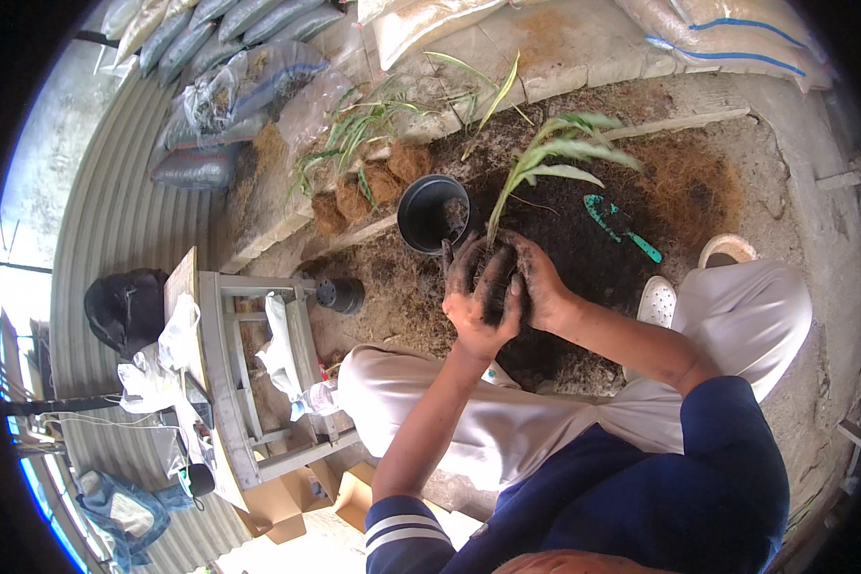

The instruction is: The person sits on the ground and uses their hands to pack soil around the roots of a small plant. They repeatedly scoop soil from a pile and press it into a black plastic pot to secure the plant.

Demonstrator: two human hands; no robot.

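Both my hands, dark with soil, are cupped around the root ball of a leafy potted-type plant (520, 172). My left hand (473, 290) wraps the near left side of the ball, fingers spread over it. On the other side, my right hand (538, 276) presses against it. The stems rise between my hands and the long green leaves lean to the upper right, slightly blurred. Just beyond my left fingertips a black plastic pot (434, 215) stands tilted toward me, with some soil inside. Most of the root ball is hidden by my fingers.
Dark soil (560, 215) covers the ground, with a green hand trowel (624, 229) lying on it. Several coir-wrapped root balls (380, 183) line the left. Another black pot (340, 295) lies by a wooden stool (273, 373). Coconut fibre (689, 186) is heaped at right; filled sacks (739, 43) lie behind.
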